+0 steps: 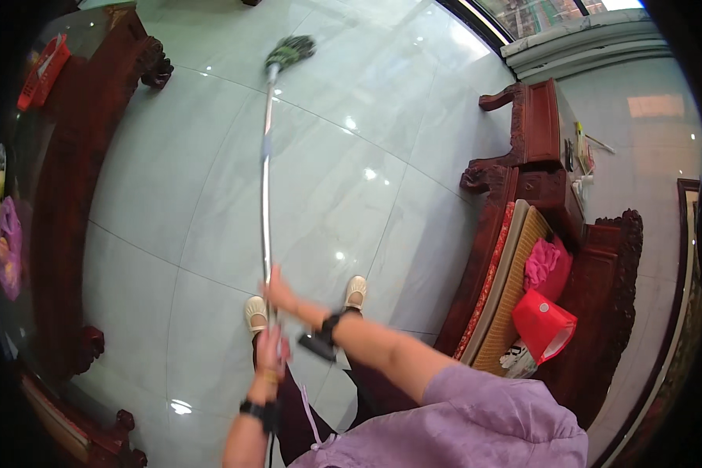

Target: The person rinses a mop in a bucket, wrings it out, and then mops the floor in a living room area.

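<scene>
A mop with a long metal handle (265, 205) stretches away from me over glossy pale floor tiles (316, 193). Its green-and-grey string head (291, 50) rests on the floor at the far end. My right hand (278, 291) is closed around the handle, just ahead of my feet. Nearer my body, my left hand (272, 353) grips the handle's lower end; its fingers are slightly blurred. Both wrists wear black straps, and a dark device hangs by the right one.
To the left runs a dark carved wooden table (64, 193), bearing a red plastic basket (44, 73) and a purple plastic bag (8, 251). A cushioned wooden bench (591, 304) stands at right, with a red bag (541, 327) on it. Beyond it is a wooden side cabinet (543, 123).
</scene>
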A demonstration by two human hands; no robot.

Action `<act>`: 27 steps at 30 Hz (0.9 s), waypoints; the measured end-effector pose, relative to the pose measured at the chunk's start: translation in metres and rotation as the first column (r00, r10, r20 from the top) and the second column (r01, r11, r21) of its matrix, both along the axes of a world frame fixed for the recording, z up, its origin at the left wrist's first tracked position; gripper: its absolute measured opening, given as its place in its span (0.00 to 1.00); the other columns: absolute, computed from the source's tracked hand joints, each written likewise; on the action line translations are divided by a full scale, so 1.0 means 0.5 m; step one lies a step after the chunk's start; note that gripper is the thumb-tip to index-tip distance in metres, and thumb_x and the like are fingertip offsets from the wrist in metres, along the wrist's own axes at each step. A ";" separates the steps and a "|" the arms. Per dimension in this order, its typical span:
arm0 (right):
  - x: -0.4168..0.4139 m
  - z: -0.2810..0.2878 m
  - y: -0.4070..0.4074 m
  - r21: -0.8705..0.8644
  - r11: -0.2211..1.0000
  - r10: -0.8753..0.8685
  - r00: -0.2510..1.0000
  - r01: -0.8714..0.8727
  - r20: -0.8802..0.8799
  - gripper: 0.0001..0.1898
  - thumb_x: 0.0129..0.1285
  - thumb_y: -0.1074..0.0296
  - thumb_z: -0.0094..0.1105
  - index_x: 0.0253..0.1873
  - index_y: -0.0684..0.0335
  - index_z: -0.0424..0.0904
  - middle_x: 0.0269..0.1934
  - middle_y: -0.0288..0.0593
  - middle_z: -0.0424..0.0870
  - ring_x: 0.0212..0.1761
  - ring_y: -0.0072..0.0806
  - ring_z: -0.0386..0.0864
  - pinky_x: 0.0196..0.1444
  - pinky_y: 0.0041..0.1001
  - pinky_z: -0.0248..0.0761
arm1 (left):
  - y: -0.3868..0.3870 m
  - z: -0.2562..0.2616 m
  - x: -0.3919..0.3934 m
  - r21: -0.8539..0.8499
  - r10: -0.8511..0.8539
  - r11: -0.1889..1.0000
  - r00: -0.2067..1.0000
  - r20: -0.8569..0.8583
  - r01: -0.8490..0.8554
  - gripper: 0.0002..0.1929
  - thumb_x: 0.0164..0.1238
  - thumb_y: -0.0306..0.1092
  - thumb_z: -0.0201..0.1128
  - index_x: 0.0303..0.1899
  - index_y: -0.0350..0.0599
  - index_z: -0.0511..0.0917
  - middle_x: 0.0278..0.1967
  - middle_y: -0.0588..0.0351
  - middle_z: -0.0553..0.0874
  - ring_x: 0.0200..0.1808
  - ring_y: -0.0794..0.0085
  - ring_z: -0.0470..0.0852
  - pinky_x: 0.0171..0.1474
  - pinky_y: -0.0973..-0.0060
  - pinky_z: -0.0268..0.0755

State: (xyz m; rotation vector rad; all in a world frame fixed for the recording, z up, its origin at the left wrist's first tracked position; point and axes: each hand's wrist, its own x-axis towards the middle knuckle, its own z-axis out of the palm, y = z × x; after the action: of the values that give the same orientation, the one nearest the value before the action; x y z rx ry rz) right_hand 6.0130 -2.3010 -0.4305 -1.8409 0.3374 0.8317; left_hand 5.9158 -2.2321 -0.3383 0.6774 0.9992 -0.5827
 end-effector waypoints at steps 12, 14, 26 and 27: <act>-0.335 0.292 0.201 0.513 0.680 0.393 0.330 0.524 -0.858 0.14 0.52 0.55 0.54 0.35 0.55 0.64 0.29 0.31 0.70 0.30 0.18 0.68 0.30 0.20 0.60 | 0.114 0.324 -0.633 0.217 -0.565 0.659 0.665 -0.489 0.720 0.12 0.56 0.33 0.53 0.42 0.47 0.65 0.15 0.62 0.69 0.12 0.79 0.67 0.11 0.78 0.60; -0.334 0.281 0.195 0.509 0.787 0.289 0.521 0.349 -0.804 0.13 0.52 0.56 0.53 0.32 0.56 0.63 0.22 0.34 0.69 0.20 0.20 0.68 0.20 0.18 0.58 | 0.113 0.315 -0.638 0.241 -0.609 0.606 0.637 -0.472 0.758 0.12 0.56 0.33 0.53 0.43 0.47 0.65 0.15 0.62 0.69 0.12 0.79 0.68 0.11 0.78 0.60; 0.272 0.064 -0.223 0.332 0.859 -0.397 0.916 0.391 -0.052 0.10 0.57 0.62 0.42 0.36 0.62 0.62 0.22 0.42 0.71 0.19 0.29 0.72 0.23 0.28 0.68 | -0.099 0.020 0.105 0.509 -0.698 0.675 0.685 0.208 0.533 0.17 0.55 0.38 0.53 0.43 0.42 0.65 0.15 0.57 0.70 0.10 0.75 0.67 0.13 0.77 0.59; 0.327 0.061 -0.277 0.346 0.797 -0.517 0.855 0.495 -0.030 0.10 0.58 0.64 0.42 0.39 0.60 0.55 0.25 0.44 0.69 0.17 0.29 0.71 0.20 0.29 0.69 | -0.156 0.020 0.188 0.461 -0.633 0.757 0.694 0.342 0.463 0.12 0.56 0.37 0.52 0.40 0.44 0.66 0.12 0.64 0.66 0.09 0.81 0.62 0.10 0.82 0.53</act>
State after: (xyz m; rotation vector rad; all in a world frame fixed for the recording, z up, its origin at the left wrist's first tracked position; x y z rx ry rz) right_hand 6.1765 -2.4397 -0.3998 -1.3494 0.5765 0.4172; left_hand 6.0099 -2.3102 -0.3281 1.4012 0.3949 -0.7265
